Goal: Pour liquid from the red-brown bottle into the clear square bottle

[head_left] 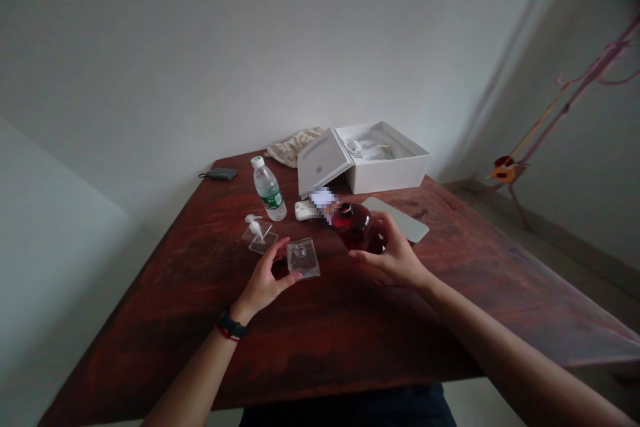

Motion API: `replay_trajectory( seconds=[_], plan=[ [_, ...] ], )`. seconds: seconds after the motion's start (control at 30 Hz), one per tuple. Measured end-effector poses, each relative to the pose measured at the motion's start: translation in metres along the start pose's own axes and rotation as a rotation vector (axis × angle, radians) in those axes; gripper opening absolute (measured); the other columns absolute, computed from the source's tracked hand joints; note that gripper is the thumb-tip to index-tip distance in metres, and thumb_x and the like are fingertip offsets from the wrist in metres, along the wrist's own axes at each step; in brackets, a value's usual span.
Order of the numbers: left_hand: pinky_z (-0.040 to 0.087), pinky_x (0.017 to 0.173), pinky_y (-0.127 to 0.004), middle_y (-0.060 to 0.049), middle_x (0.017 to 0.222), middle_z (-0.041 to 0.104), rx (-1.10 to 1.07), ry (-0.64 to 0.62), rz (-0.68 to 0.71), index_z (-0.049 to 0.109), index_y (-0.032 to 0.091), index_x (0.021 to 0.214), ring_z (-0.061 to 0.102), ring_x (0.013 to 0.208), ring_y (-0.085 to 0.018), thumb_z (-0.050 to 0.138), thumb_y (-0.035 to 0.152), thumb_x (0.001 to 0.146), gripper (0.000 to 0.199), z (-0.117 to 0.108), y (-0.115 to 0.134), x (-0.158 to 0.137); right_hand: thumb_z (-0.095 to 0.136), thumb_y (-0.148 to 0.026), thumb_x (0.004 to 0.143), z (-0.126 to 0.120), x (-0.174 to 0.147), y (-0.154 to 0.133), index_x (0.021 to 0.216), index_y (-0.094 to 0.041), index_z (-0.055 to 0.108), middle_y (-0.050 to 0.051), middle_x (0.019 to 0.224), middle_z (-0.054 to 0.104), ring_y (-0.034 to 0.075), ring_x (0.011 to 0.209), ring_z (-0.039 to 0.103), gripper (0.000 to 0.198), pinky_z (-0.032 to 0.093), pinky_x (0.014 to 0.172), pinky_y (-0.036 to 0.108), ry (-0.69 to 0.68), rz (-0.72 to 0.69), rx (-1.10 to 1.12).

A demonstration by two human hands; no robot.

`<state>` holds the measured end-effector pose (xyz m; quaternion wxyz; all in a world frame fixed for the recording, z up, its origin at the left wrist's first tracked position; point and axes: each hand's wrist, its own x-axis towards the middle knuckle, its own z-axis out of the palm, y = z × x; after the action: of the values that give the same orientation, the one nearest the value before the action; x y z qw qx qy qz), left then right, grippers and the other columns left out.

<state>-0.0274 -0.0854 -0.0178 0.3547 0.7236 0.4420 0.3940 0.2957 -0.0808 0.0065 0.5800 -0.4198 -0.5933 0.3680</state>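
My left hand (266,283) grips a clear square container (303,259) by its left side, thumb at the near edge and fingers at the far one. A small round shape shows in its top. My right hand (395,255) is wrapped round a dark red-brown bottle (354,227), which tilts left with its neck uncapped. Beyond my left hand, a white pump head (255,227) rests at a clear flat plate (266,240) on the table.
The reddish wooden table (320,340) holds a water bottle (270,190), a dark pouch-like item (220,174), a white case (303,211) and a grey flat slab (400,219). Behind them stand an open white box (387,177), its leaning lid (320,160) and a crumpled cloth (290,148).
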Motion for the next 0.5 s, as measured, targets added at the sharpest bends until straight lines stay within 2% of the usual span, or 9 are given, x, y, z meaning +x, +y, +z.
replay_trajectory(
  seconds=[0.2,0.3,0.5],
  plan=[
    [0.046,0.119,-0.058,-0.016,0.148,0.060,0.016,-0.016,0.019,0.030,0.026,0.163,0.063,0.134,-0.034,0.081,0.045,0.091,0.090,0.0017,0.0012,-0.0016,0.099,-0.035,0.063,0.0065,-0.0009,-0.0062,0.118,-0.028,0.067,0.007,0.111,0.076,0.032,0.102,0.071,0.064,0.058,0.094,0.049,-0.101,0.047,0.108],
    [0.045,0.119,-0.058,-0.015,0.145,0.061,0.010,-0.004,0.018,0.030,0.027,0.162,0.063,0.133,-0.033,0.080,0.043,0.091,0.089,0.0037,0.0029,-0.0020,0.099,-0.038,0.062,0.0088,-0.0009,-0.0065,0.120,-0.029,0.070,0.007,0.117,0.078,0.033,0.109,0.072,0.065,0.057,0.099,0.050,-0.124,0.115,0.219],
    [0.044,0.120,-0.058,-0.015,0.144,0.062,0.008,0.033,0.015,0.033,0.027,0.160,0.062,0.133,-0.033,0.080,0.041,0.091,0.084,0.0090,0.0039,-0.0039,0.094,-0.048,0.067,0.0084,-0.0065,0.0006,0.131,-0.030,0.071,0.008,0.125,0.078,0.037,0.117,0.071,0.071,0.059,0.097,0.050,-0.106,0.279,0.360]
  ],
)
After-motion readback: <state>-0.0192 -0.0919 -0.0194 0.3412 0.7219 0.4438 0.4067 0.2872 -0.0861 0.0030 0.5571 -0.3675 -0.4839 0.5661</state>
